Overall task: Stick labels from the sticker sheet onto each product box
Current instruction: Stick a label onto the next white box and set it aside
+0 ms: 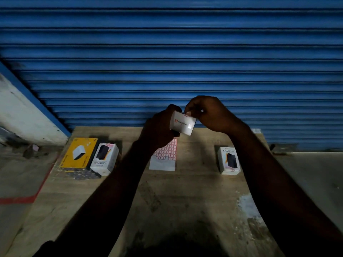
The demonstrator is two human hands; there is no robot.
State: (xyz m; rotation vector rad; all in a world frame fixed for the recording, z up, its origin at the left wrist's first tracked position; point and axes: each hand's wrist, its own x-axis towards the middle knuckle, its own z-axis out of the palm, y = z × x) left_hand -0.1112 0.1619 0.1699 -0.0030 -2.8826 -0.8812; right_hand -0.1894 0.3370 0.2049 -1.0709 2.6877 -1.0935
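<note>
My left hand (159, 127) grips a small white product box (182, 124) with a red logo, raised above the table. My right hand (209, 113) is at the box's upper edge, its thumb and fingers pinching a small red-bordered label (186, 115) against it. The sticker sheet (164, 156), white with rows of red-bordered labels, lies flat on the table below my hands. A white "Halley" box (104, 159) with a label on top stands at the left beside a yellow box (78, 153). Another white "Halley" box (229, 161) stands at the right.
The wooden table (185, 191) butts against a blue roller shutter (167, 52). Grey floor with a red line (20, 199) lies to the left, more floor to the right. A white paint patch (248, 204) marks the table's right side.
</note>
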